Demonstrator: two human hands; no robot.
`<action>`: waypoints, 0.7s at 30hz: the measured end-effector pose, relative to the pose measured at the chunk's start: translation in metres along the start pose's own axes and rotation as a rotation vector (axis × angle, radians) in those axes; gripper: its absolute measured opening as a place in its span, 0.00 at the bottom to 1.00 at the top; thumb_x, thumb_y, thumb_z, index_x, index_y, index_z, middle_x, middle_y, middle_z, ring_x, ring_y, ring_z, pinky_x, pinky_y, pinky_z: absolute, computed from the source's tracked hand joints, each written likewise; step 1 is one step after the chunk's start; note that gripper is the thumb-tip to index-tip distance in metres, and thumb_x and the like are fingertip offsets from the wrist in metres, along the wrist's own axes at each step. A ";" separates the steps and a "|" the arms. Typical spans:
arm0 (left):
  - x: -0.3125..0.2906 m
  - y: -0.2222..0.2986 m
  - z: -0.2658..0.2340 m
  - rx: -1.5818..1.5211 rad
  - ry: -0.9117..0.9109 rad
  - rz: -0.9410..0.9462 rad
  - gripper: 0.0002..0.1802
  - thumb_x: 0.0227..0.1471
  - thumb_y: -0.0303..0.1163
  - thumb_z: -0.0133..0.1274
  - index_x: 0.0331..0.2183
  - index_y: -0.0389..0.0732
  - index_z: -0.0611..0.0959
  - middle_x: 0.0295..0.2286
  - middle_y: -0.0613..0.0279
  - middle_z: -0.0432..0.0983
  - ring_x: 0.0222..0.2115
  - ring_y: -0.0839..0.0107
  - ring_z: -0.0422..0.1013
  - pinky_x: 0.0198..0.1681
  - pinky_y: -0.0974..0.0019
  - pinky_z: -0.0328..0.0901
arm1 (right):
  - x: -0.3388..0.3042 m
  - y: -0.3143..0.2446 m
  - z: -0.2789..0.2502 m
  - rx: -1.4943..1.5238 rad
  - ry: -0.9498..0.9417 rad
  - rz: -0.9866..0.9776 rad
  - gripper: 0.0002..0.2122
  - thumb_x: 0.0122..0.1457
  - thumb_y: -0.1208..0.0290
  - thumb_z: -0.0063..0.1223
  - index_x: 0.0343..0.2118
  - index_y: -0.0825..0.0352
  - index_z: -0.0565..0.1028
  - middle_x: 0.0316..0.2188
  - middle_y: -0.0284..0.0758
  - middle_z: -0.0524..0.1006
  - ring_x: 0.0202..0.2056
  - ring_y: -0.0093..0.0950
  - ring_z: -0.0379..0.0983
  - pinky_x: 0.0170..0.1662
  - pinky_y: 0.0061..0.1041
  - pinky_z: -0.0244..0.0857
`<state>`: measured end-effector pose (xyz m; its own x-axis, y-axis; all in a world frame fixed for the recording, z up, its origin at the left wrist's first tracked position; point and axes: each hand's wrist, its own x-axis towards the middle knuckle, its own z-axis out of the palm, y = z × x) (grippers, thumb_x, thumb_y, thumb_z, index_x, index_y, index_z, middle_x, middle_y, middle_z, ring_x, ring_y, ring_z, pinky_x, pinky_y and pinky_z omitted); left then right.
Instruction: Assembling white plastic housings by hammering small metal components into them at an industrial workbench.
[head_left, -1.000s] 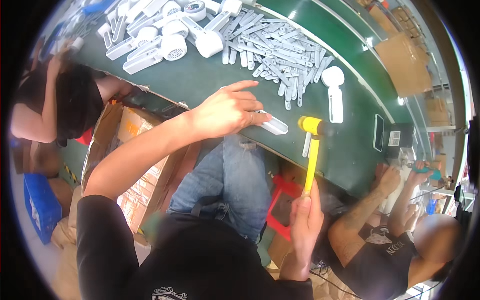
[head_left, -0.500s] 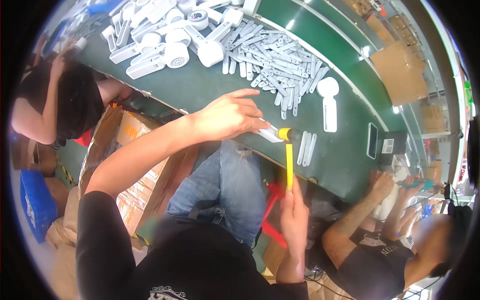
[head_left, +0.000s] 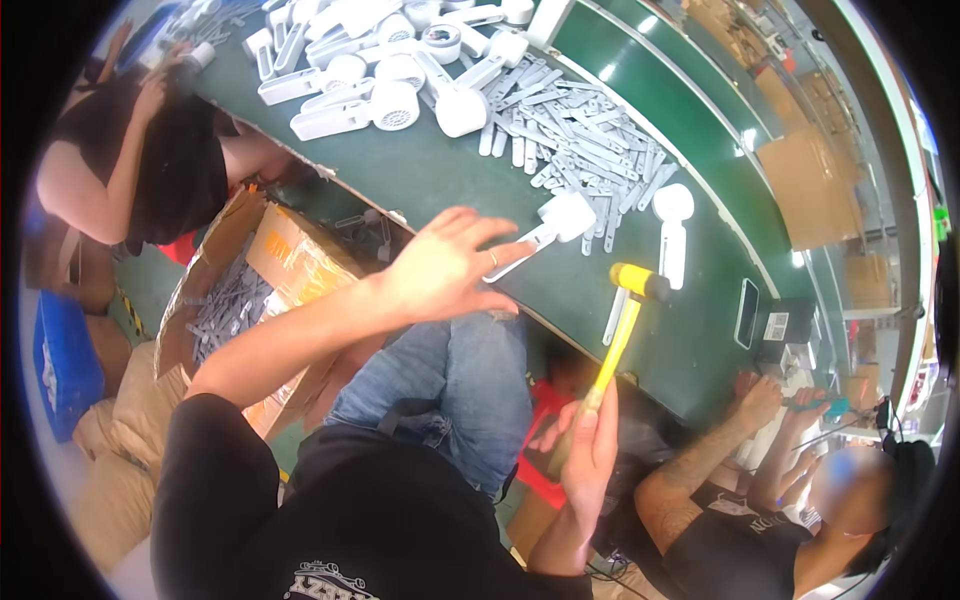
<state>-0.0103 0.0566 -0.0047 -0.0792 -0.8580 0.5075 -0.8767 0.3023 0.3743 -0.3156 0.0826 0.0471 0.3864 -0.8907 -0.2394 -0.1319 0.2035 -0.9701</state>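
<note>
My right hand (head_left: 588, 445) is closed around the handle of a mallet (head_left: 640, 282) with a yellow shaft and a yellow-and-black head. The mallet head hangs over the green table, partly covering a light grey strip (head_left: 616, 316). My left hand (head_left: 450, 262) is over the table's near edge with its fingers spread. By its fingertips lies a white handheld fan-like piece (head_left: 568, 214), its round head pointing away and its handle toward me. The index finger overlaps the handle; whether it touches is unclear. Another white piece with a round head (head_left: 673, 225) lies to the right.
A pile of grey plastic strips (head_left: 590, 140) covers the table's far middle, with several white round-headed pieces (head_left: 395, 105) left of it. A phone (head_left: 746, 312) lies at right. A carton (head_left: 300, 255) stands below the table edge. One person sits left, another right.
My left fingers have come off the white piece and spread; its round head now shows beyond my hand. The mallet has moved away from it to the right, over the loose strips.
</note>
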 end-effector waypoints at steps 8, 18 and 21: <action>-0.004 -0.043 0.002 -0.191 0.099 -0.008 0.18 0.57 0.30 0.66 0.50 0.45 0.89 0.42 0.55 0.86 0.43 0.54 0.82 0.53 0.56 0.75 | 0.015 -0.041 0.028 -0.293 0.026 -0.090 0.25 0.79 0.66 0.38 0.74 0.67 0.59 0.26 0.27 0.70 0.20 0.13 0.60 0.25 0.15 0.57; -0.005 -0.035 0.004 -0.172 0.110 0.003 0.18 0.57 0.30 0.66 0.50 0.43 0.88 0.40 0.58 0.87 0.43 0.60 0.83 0.60 0.51 0.73 | 0.041 -0.029 0.034 -0.491 0.023 -0.066 0.24 0.74 0.75 0.42 0.72 0.70 0.62 0.23 0.36 0.69 0.24 0.23 0.67 0.29 0.28 0.64; -0.004 -0.036 0.003 -0.192 0.127 0.003 0.17 0.57 0.30 0.66 0.49 0.42 0.89 0.40 0.58 0.87 0.42 0.60 0.83 0.60 0.51 0.73 | 0.048 -0.015 0.042 -0.671 0.017 -0.166 0.24 0.75 0.75 0.42 0.72 0.68 0.63 0.26 0.40 0.73 0.25 0.27 0.70 0.32 0.29 0.67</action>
<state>0.0201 0.0485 -0.0227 -0.0105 -0.8017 0.5976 -0.7689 0.3886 0.5078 -0.2568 0.0537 0.0490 0.4364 -0.8958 -0.0842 -0.6107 -0.2262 -0.7588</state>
